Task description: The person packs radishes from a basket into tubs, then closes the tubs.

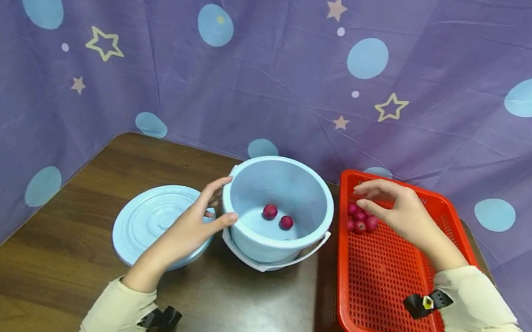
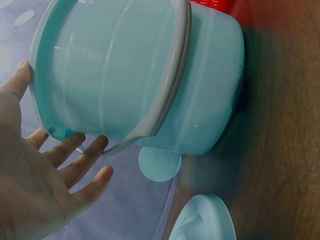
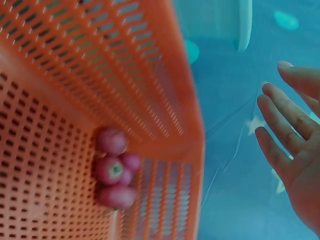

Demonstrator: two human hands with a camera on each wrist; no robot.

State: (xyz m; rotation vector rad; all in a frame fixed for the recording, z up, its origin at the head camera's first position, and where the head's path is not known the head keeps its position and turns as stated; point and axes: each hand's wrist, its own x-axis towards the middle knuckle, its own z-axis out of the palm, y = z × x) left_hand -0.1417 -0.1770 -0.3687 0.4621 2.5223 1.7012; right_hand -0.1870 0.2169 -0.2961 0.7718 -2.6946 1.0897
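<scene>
A light-blue bucket (image 1: 260,251) stands upright in the middle of the table, two small round red radishes (image 1: 270,211) on its floor. At its left rim is my left hand (image 1: 191,229); thumb and fingers lie spread against the rim and outer side, as the left wrist view (image 2: 55,185) of the hand also shows. My right hand (image 1: 398,211) hovers above the red basket (image 1: 345,310), fingers loosely bent and nothing in them. Several more radishes (image 1: 360,226) are clustered in the basket's far left corner, below that hand. In the right wrist view these radishes (image 3: 114,170) sit apart from the fingers.
A light-blue lid (image 1: 143,228) lies flat on the wooden table (image 1: 37,246), left of the bucket and partly behind my left forearm. The bucket's handle (image 1: 300,260) hangs down at the front. A purple patterned curtain (image 1: 279,76) closes off the back of the table.
</scene>
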